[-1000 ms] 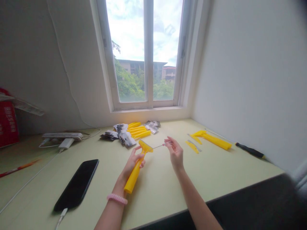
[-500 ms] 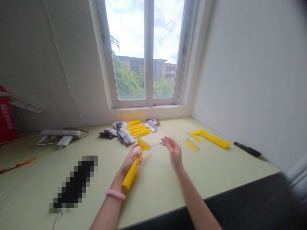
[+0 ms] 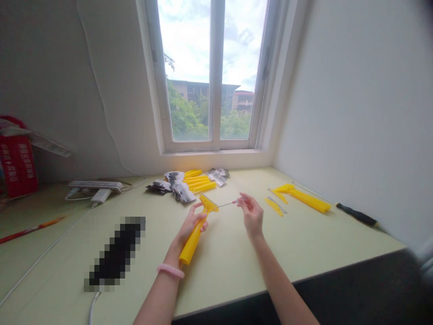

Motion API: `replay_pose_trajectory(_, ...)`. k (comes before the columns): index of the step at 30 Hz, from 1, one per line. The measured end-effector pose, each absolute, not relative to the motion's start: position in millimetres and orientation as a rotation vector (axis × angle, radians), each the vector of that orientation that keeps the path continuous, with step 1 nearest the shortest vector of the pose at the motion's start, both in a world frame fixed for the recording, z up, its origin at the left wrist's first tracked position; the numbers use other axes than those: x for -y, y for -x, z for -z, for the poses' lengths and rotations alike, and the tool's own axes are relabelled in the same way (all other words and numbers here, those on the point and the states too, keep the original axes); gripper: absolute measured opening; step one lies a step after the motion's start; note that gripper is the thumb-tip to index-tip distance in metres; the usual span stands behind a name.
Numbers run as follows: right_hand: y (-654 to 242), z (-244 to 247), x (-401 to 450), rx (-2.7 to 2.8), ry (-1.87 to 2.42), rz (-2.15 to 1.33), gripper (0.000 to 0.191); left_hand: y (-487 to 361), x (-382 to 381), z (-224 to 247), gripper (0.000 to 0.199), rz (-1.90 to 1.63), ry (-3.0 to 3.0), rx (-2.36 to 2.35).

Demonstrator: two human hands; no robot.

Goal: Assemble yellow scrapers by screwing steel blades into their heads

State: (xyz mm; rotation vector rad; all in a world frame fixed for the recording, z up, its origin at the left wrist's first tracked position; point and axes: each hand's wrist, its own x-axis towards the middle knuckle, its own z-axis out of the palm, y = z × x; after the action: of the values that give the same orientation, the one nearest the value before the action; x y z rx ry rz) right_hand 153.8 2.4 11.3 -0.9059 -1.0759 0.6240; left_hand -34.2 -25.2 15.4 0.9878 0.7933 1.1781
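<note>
My left hand (image 3: 190,224) is wrapped round a yellow scraper (image 3: 192,241), its wide head up and its handle slanting down toward me. With the fingertips of my right hand (image 3: 252,214) I pinch the handle end of a thin screwdriver (image 3: 228,204). The shaft points left and its tip meets the right side of the scraper head; the exact contact is too small to make out. To the right of my right hand lie small yellow pieces with blades (image 3: 274,206) and another yellow scraper (image 3: 309,199).
Behind my hands lie several yellow handles (image 3: 199,183) and grey-black packets (image 3: 184,193). A black-handled tool (image 3: 356,215) rests along the right wall. On the left are a power strip (image 3: 96,185), a pixelated dark object (image 3: 117,255), a red-orange stick (image 3: 32,230) and a red box (image 3: 19,167).
The whole view has shifted, so everything sits slightly further right. Both hands keep their holds on the scraper and screwdriver; the right fingers look slightly turned.
</note>
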Motion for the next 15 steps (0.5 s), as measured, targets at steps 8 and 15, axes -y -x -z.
replay_pose_trajectory(8,-157,-15,-1,0.944,0.871,-0.570,0.026,35,23,-13,0.054,-1.190,-0.964,-0.819)
replay_pose_trajectory(15,-146,-3,-6,0.997,0.975,-1.013,0.020,22,28,-13,0.048,-1.298,-1.135,-0.831)
